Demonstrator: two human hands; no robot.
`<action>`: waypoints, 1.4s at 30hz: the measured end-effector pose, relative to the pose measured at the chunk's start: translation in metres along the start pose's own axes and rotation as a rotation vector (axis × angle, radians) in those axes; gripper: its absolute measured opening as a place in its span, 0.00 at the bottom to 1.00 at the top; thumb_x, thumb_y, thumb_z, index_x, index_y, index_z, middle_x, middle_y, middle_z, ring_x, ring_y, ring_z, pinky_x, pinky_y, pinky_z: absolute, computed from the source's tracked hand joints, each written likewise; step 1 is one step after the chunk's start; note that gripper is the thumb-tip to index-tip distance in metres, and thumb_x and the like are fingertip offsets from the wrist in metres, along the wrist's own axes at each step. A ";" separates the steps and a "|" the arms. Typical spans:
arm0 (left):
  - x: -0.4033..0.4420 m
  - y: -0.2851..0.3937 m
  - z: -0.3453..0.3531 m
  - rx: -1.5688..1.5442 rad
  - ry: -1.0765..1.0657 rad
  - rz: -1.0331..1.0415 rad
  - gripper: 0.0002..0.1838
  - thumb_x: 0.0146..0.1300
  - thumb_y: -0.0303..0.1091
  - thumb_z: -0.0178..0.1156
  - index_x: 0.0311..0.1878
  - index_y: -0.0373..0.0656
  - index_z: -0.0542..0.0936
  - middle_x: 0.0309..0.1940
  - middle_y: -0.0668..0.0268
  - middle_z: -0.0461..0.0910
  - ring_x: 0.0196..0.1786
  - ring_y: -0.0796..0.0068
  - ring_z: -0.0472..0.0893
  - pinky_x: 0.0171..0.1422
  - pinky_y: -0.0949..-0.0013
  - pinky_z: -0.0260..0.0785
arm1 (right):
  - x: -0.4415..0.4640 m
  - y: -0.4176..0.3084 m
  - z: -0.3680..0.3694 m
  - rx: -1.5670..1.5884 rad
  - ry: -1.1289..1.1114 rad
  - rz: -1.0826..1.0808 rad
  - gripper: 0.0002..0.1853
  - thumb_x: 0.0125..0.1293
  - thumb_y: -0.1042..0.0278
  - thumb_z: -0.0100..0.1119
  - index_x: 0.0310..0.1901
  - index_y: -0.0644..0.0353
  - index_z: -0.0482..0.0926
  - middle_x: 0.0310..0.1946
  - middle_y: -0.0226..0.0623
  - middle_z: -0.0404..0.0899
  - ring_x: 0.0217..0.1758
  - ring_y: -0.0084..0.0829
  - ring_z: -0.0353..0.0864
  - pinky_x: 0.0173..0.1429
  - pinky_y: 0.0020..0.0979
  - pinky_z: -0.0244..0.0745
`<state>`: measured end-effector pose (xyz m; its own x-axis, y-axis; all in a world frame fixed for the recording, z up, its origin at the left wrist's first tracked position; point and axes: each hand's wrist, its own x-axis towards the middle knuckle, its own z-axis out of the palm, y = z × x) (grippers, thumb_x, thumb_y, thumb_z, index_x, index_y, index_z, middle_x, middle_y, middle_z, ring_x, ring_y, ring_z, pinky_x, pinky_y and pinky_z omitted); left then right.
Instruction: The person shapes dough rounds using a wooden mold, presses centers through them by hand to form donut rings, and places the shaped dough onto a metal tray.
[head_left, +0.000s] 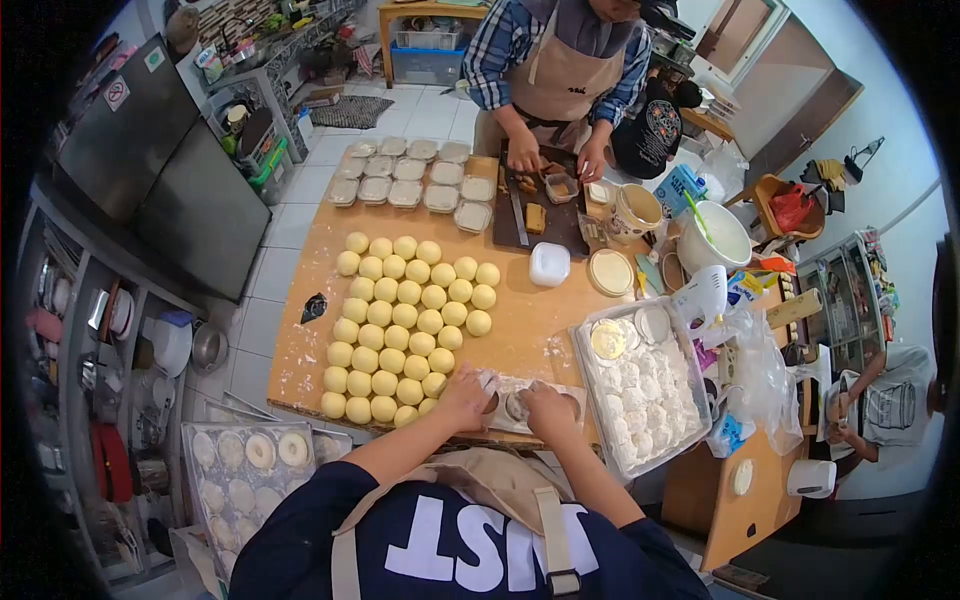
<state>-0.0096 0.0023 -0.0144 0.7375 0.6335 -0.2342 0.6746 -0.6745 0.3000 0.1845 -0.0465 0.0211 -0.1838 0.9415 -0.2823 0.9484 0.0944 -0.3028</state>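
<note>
On the near edge of the table lies a pale, flour-dusted board with dark round spots along it. My left hand is at its left end, fingers curled around something pale that I cannot make out. At the board's right part my right hand is closed, its fingertips over a round spot; what it grips is hidden. Just left of my left hand, rows of pale yellow dough balls cover the table. To the right of my right hand stands a clear plastic tub of white floury pieces, with round discs at its far end.
A co-worker across the wooden table works at a dark board with a knife. Lidded containers line the far left. A mixing bowl and hand mixer crowd the right. Doughnut trays sit lower left.
</note>
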 end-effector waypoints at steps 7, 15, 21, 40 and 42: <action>-0.003 0.001 -0.005 -0.011 0.021 0.001 0.51 0.35 0.51 0.75 0.64 0.37 0.66 0.61 0.56 0.69 0.67 0.60 0.66 0.76 0.50 0.45 | -0.003 -0.009 0.007 -0.066 0.025 0.025 0.15 0.51 0.77 0.55 0.41 0.52 0.81 0.40 0.46 0.76 0.46 0.46 0.79 0.46 0.46 0.76; -0.002 0.001 -0.003 0.015 0.017 0.007 0.53 0.36 0.50 0.75 0.66 0.37 0.64 0.63 0.54 0.67 0.69 0.57 0.64 0.77 0.48 0.42 | -0.002 -0.008 0.012 -0.073 0.031 0.021 0.16 0.50 0.78 0.54 0.42 0.55 0.81 0.39 0.48 0.77 0.44 0.48 0.80 0.46 0.45 0.75; 0.000 -0.001 0.003 -0.008 -0.005 -0.007 0.47 0.42 0.45 0.71 0.66 0.36 0.65 0.63 0.53 0.68 0.68 0.56 0.65 0.77 0.46 0.42 | -0.009 -0.001 -0.013 0.086 0.150 0.069 0.10 0.51 0.79 0.52 0.36 0.59 0.79 0.41 0.48 0.76 0.46 0.49 0.78 0.47 0.46 0.74; -0.001 -0.002 0.005 -0.005 0.067 0.017 0.47 0.39 0.44 0.71 0.65 0.38 0.66 0.62 0.57 0.68 0.66 0.58 0.67 0.75 0.46 0.46 | 0.002 -0.007 0.014 -0.066 0.012 0.040 0.14 0.51 0.78 0.54 0.40 0.54 0.81 0.42 0.47 0.77 0.47 0.47 0.79 0.46 0.46 0.76; -0.001 -0.002 0.006 0.014 0.075 0.010 0.46 0.40 0.42 0.71 0.65 0.38 0.66 0.63 0.56 0.68 0.67 0.58 0.67 0.75 0.45 0.45 | 0.003 -0.009 0.012 -0.069 0.017 0.040 0.15 0.49 0.78 0.54 0.40 0.55 0.81 0.41 0.48 0.77 0.45 0.48 0.80 0.45 0.45 0.76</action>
<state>-0.0110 0.0007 -0.0205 0.7402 0.6529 -0.1611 0.6678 -0.6858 0.2894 0.1729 -0.0488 0.0122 -0.1419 0.9504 -0.2769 0.9705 0.0784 -0.2280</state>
